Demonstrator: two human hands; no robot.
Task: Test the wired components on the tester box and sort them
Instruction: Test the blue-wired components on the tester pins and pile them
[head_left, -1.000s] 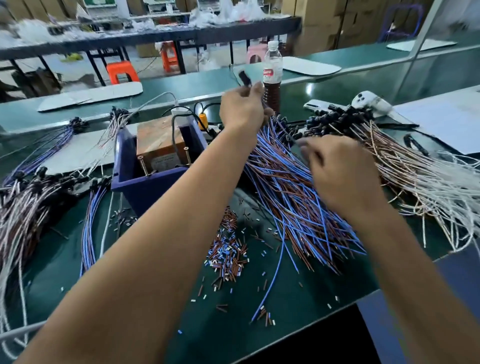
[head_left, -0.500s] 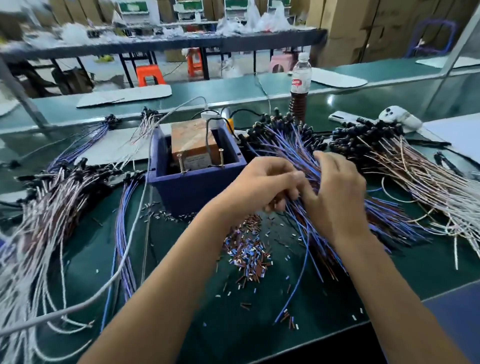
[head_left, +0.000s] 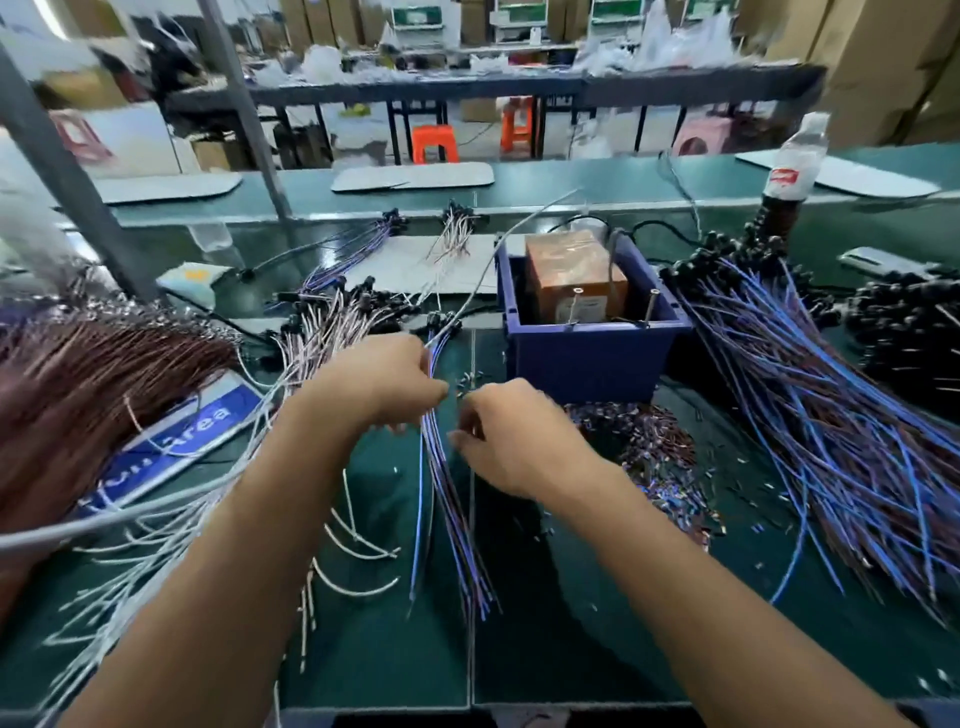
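- Our left hand (head_left: 382, 382) pinches a small bundle of blue and brown wires (head_left: 451, 499) just below their black ends.
- Our right hand (head_left: 511, 439), loosely curled beside it, grasps nothing we can make out.
- The wires hang limp and light; we judge a grip near the ends best.
- The tester box (head_left: 589, 332) sits just beyond our right hand.

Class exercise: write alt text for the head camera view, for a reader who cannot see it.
Two bare hands meet over a green workbench: the left hand grips a small bundle of blue and brown wires, the right hand beside it. A blue tester box sits behind, between large wire piles.
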